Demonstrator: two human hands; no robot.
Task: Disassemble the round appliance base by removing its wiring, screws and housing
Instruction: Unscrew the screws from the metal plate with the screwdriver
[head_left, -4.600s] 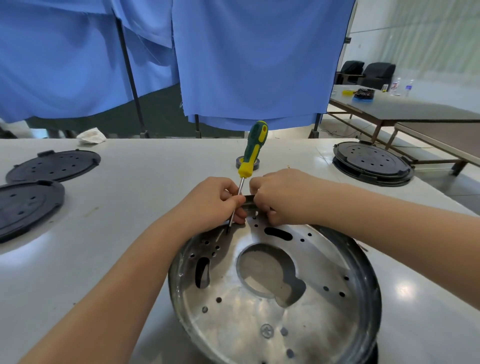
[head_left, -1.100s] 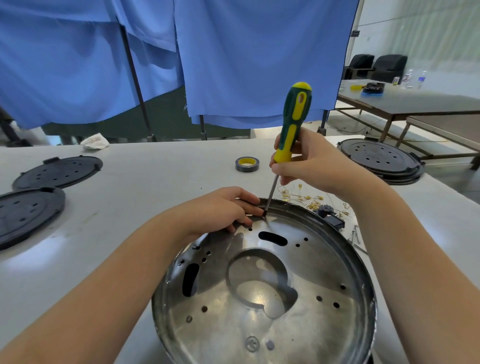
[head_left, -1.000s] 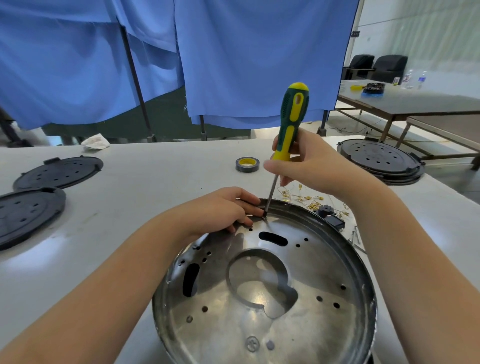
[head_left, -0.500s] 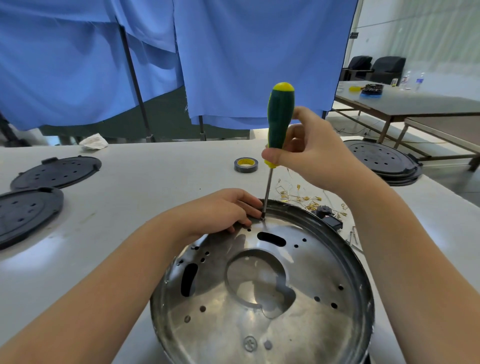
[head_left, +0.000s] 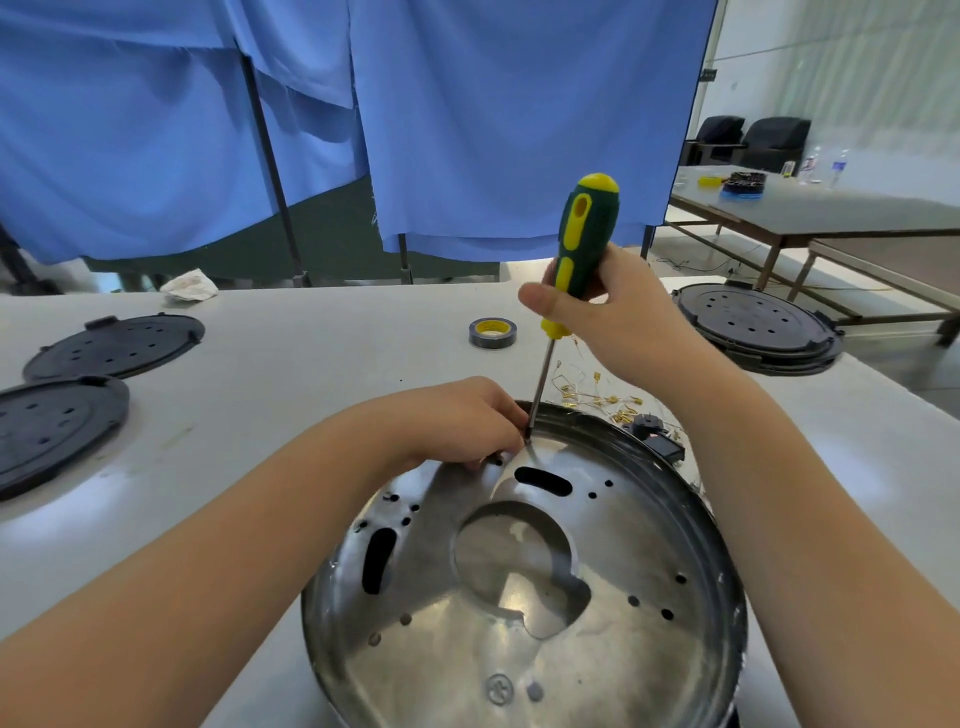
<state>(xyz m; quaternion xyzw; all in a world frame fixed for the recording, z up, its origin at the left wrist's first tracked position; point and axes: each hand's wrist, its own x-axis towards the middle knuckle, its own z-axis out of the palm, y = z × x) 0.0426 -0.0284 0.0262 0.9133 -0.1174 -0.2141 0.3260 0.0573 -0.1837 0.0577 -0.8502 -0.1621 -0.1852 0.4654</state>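
My right hand (head_left: 618, 317) is wrapped around the lower grip of the screwdriver (head_left: 579, 254), thumb and fingers pressed closed on the green-and-yellow handle. The tool's long axis runs steeply down and slightly toward my left; its shaft ends at the far rim of the round appliance base (head_left: 524, 587), where the tip meets the metal plate. I cannot see the screw itself; the tip and my fingers cover it.

My left hand (head_left: 457, 421) lies on that same far rim, fingers curled and pressed down just beside the tip, steadying the base. It is the nearer hand to the fastening point; the right sits above it on the handle.

I judge the next move to be a turn about the shaft's axis, so the handle must stay in line over the tip.

Beyond the rim, loose wiring with brass terminals (head_left: 597, 397) lies on the white table (head_left: 291, 374), with a tape roll (head_left: 492, 332) farther back. Black round covers (head_left: 111, 345) rest to the left, another stack (head_left: 753, 325) to the right. Blue curtains (head_left: 493, 114) close the room behind.
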